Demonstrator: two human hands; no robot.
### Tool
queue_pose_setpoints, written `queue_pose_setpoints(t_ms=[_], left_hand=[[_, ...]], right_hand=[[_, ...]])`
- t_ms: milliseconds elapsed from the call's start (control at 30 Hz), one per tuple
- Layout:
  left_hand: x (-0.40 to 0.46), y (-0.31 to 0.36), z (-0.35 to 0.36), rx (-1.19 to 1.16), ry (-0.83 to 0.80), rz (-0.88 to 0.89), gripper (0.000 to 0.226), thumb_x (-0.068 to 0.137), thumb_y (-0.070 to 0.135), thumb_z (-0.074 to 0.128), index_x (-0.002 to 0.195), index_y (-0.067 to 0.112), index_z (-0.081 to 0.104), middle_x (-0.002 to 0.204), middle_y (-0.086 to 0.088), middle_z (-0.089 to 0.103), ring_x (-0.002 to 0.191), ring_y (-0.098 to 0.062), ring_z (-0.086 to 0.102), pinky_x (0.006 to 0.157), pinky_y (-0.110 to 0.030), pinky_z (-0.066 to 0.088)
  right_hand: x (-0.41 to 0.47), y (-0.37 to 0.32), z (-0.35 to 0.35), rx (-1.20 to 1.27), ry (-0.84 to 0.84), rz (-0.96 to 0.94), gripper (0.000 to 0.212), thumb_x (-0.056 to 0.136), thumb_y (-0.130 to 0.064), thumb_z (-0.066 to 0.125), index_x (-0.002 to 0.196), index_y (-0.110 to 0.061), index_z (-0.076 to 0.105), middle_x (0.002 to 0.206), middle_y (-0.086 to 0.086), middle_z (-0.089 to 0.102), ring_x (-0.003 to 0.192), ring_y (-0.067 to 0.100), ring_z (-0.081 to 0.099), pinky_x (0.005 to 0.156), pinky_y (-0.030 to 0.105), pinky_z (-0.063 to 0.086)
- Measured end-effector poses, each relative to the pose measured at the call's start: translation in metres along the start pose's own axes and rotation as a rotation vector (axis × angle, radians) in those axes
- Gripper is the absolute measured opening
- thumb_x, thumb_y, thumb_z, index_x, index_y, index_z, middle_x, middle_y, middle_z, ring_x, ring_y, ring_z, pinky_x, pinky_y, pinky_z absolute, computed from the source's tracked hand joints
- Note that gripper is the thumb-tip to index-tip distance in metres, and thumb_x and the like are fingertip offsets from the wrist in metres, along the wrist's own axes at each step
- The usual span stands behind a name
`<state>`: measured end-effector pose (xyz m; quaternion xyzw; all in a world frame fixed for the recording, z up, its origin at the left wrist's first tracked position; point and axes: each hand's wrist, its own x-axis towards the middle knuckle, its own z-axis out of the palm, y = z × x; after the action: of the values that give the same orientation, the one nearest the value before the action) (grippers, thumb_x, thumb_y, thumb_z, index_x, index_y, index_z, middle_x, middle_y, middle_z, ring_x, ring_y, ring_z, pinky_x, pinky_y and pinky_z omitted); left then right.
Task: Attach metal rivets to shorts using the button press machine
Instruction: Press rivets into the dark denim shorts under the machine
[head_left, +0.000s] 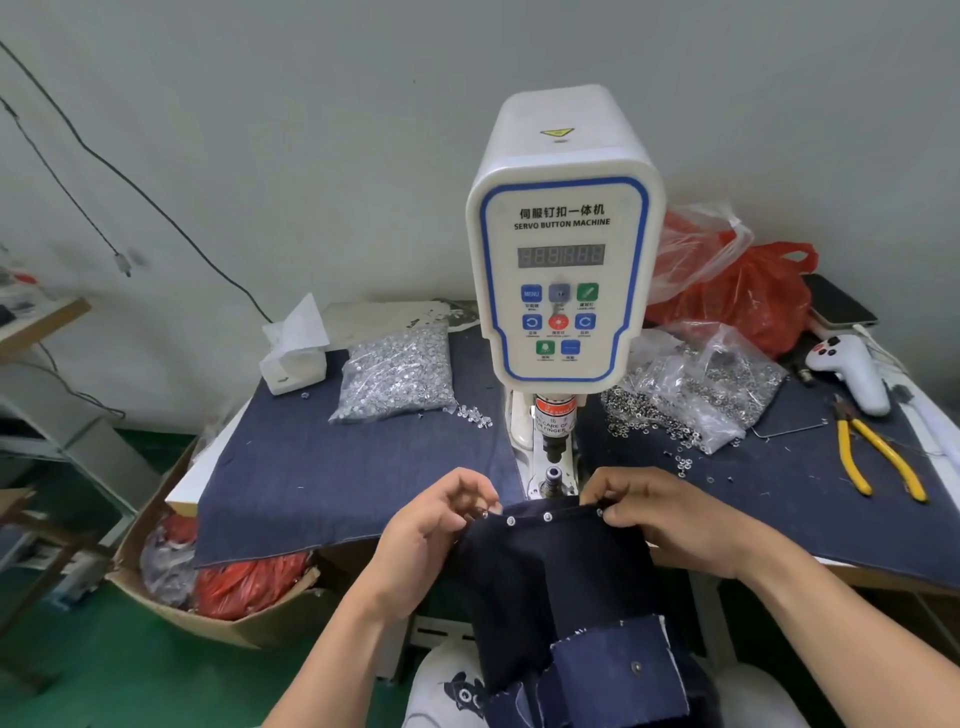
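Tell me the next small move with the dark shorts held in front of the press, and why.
Probably slide the dark denim shorts forward so the edge sits on the lower die. Both hands, left hand and right hand, pinch the riveted edge just short of the white servo button machine.

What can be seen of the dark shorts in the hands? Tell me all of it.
The shorts are dark navy denim-like cloth, held stretched in front of the button machine, just short of its lower die. The left hand and right hand each pinch one end of the top edge, where a row of small silver rivets sits. The cloth hangs down towards the lap. Lower down, a lighter blue panel with frayed white edges carries another metal stud.
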<state>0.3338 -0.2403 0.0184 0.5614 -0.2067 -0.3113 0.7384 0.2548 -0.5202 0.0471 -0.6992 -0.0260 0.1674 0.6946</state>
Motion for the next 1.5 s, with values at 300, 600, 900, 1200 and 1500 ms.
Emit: queue_pose_setpoints(t_ms=[300,600,900,1200,1500], left_hand=[[-0.003,0.001,0.012,0.779,0.036,-0.102,0.038,0.103,0.027,0.062,0.138,0.042,0.055,0.133,0.021,0.060,0.118,0.006,0.057,0.104,-0.024,0.047],[-0.008,0.009,0.023,0.848,-0.058,-0.152,0.025,0.107,0.043,0.056,0.096,0.022,0.063,0.095,0.005,0.062,0.093,-0.012,0.056,0.089,-0.034,0.047],[-0.006,0.032,0.040,0.086,0.108,-0.140,0.024,0.106,0.033,0.059,0.088,0.024,0.071,0.088,-0.003,0.071,0.075,-0.010,0.066,0.064,-0.020,0.052],[-0.006,0.032,0.035,0.129,0.142,-0.162,0.015,0.102,0.032,0.067,0.098,0.018,0.070,0.097,-0.011,0.073,0.087,-0.020,0.068,0.075,-0.031,0.056],[-0.007,0.034,0.030,0.231,0.112,-0.145,0.015,0.095,0.035,0.072,0.100,0.021,0.070,0.097,-0.008,0.076,0.088,-0.018,0.072,0.075,-0.031,0.058]], right_hand=[[-0.011,-0.006,0.002,-0.149,-0.026,-0.071,0.018,0.088,-0.009,0.058,0.098,-0.015,0.071,0.089,-0.013,0.069,0.082,-0.002,0.059,0.073,0.009,0.043],[-0.015,-0.004,-0.007,-0.034,-0.015,-0.056,0.033,0.096,0.013,0.051,0.124,-0.005,0.054,0.111,0.008,0.070,0.093,0.016,0.065,0.082,0.024,0.053],[-0.017,0.007,0.007,-0.477,0.178,0.082,0.030,0.090,-0.058,0.066,0.112,-0.037,0.062,0.107,-0.014,0.067,0.094,-0.002,0.060,0.089,0.022,0.051],[-0.010,0.027,0.042,-0.137,0.381,0.203,0.042,0.085,-0.049,0.078,0.109,-0.020,0.056,0.100,0.005,0.066,0.071,0.007,0.066,0.068,0.032,0.063],[-0.021,0.011,0.046,-0.098,0.266,0.247,0.026,0.098,-0.032,0.068,0.075,-0.018,0.067,0.060,-0.005,0.056,0.049,0.006,0.046,0.045,0.016,0.036]])
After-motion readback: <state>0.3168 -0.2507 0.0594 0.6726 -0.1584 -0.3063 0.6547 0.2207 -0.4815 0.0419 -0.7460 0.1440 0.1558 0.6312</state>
